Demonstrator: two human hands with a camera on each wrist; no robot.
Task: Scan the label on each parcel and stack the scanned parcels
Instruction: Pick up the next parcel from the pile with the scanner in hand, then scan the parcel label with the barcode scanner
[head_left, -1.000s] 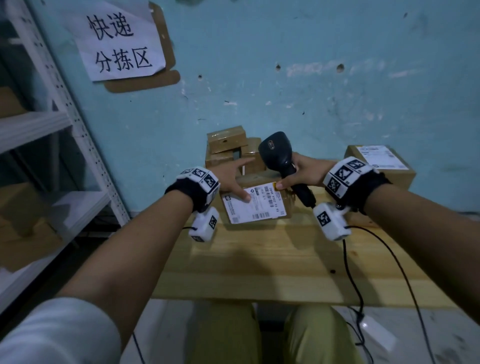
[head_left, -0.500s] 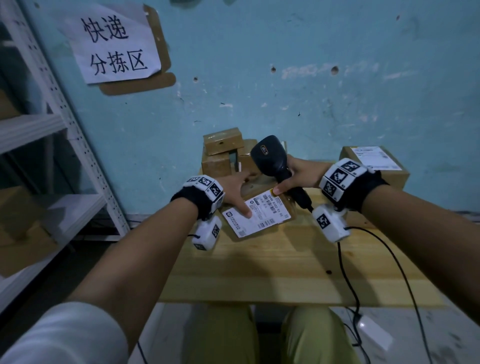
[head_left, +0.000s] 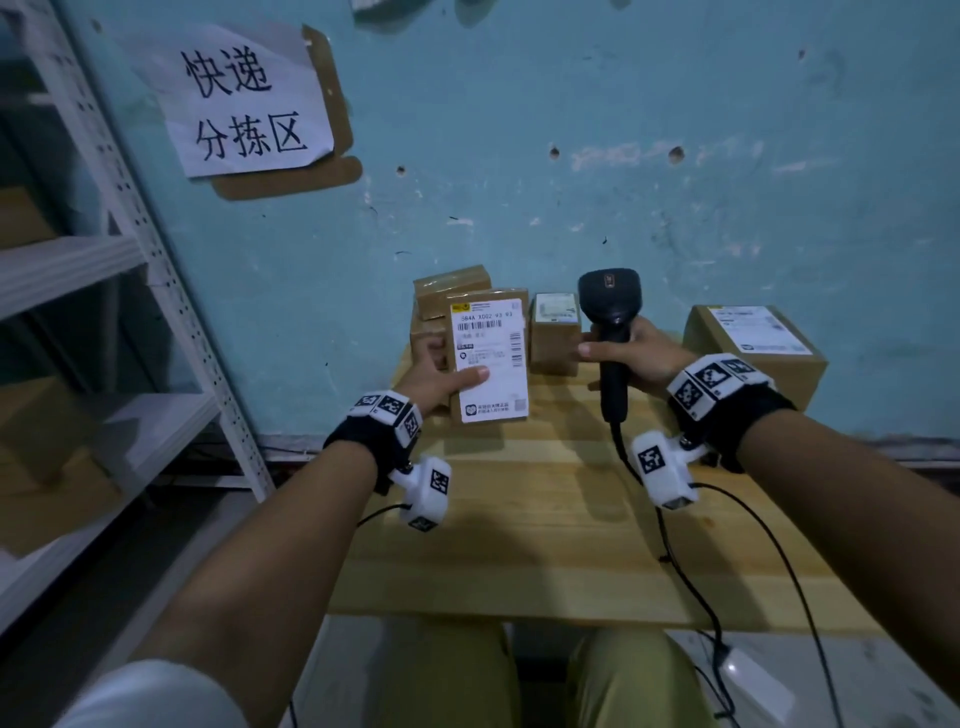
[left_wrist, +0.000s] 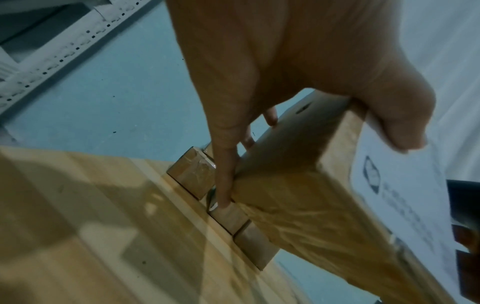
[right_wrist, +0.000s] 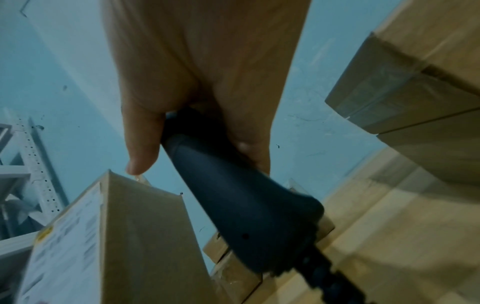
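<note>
My left hand (head_left: 441, 376) grips a brown cardboard parcel (head_left: 488, 353) and holds it upright above the wooden table (head_left: 545, 519), its white label facing me. The thumb lies across the label and the fingers wrap the back (left_wrist: 226, 181). My right hand (head_left: 631, 353) is wrapped round the handle of a black barcode scanner (head_left: 610, 312), held upright just right of the parcel. In the right wrist view the scanner handle (right_wrist: 233, 195) fills the centre and the held parcel (right_wrist: 116, 246) stands at lower left.
Small taped boxes (head_left: 449, 288) are piled by the blue wall behind the held parcel. A small box (head_left: 555, 332) stands between the hands. A larger labelled box (head_left: 753, 348) sits at the table's right. A white metal shelf rack (head_left: 104, 312) stands left. The scanner cable (head_left: 691, 587) trails off the front edge.
My left hand has lifted the parcel off the table and turned it upright with the label toward me. The right hand has raised the scanner upright and moved it right.
</note>
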